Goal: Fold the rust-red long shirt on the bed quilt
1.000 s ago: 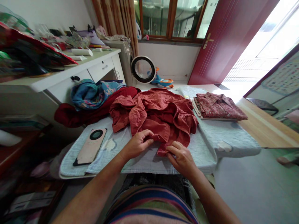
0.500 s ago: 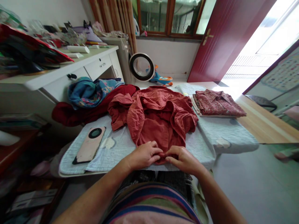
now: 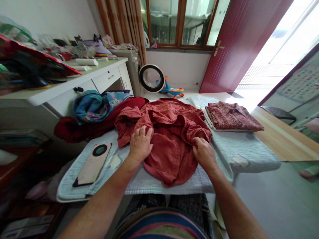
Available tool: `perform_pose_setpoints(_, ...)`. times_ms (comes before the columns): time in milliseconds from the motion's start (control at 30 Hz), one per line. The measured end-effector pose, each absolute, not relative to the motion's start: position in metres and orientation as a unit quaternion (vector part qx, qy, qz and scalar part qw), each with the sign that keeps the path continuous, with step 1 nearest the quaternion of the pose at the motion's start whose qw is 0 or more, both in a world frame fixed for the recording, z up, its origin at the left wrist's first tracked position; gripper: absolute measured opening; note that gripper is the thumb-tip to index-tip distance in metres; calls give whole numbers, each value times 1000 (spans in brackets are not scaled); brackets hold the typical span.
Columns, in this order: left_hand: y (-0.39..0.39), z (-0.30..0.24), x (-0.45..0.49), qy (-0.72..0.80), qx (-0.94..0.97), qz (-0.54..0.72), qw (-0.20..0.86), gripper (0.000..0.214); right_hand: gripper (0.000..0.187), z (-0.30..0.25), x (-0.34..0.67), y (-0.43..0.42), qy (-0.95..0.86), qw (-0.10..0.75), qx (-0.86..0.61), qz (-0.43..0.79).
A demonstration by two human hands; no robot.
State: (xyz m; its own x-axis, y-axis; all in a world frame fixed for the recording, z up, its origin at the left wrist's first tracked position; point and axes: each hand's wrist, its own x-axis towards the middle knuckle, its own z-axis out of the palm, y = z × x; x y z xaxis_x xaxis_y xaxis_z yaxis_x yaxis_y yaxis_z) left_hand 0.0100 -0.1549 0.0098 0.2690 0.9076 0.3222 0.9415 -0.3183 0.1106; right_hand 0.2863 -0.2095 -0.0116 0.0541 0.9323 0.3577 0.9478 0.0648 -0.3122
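Observation:
A rust-red shirt (image 3: 171,146) lies rumpled on the cloth-covered board, its rounded hem spread near the front edge. My left hand (image 3: 141,143) rests on the gathered cloth at the shirt's left side, fingers apart and thumb out to the right. At the opposite side, my right hand (image 3: 204,153) has its fingers curled on a bunched fold of the same shirt; the fingertips are partly hidden in the cloth.
A phone (image 3: 94,162) lies on the light blue cover (image 3: 134,182) at left. Folded patterned clothes (image 3: 234,116) are stacked at right. Dark red cloth (image 3: 72,129) and a blue garment (image 3: 99,106) are heaped by the white desk (image 3: 92,78). Behind stands an open round washer door (image 3: 151,78).
Both hands have left the pinched hem and moved up and apart to the shirt's two sides. The hem now lies spread out. The view has tilted slightly.

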Motion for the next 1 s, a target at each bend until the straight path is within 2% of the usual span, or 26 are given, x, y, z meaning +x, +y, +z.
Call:
perform_pose_setpoints(100,-147,8,-5,-618,-772,-140,42,56,22,-11,313,-223,-637,310,-705,-30)
perform_pose_setpoints(167,-147,8,-17,-633,-758,-158,21,49,28,-13,337,-238,-600,314,-734,-52)
perform_pose_setpoints(300,-156,7,-49,-637,-750,-179,-20,33,32,-17,380,-267,-585,201,-783,-72)
perform_pose_setpoints(400,-164,6,-66,-638,-763,-94,-38,23,38,-14,382,-273,-597,172,-776,-108)
perform_pose_setpoints(500,-171,9,-63,-643,-764,-49,28,23,48,-4,355,-261,-655,241,-706,-117)
perform_pose_setpoints(567,-171,12,-50,-641,-758,-81,86,37,49,0,332,-247,-698,257,-661,-103)
perform_pose_setpoints(633,-168,15,-36,-631,-759,-113,114,47,50,-2,314,-232,-731,219,-640,-85)
perform_pose_setpoints(800,-151,11,-26,-645,-757,-80,60,44,40,-19,308,-202,-756,98,-645,-57)
perform_pose_setpoints(1000,-152,12,-64,-674,-710,-206,16,40,39,-23,326,-194,-748,57,-659,-51)
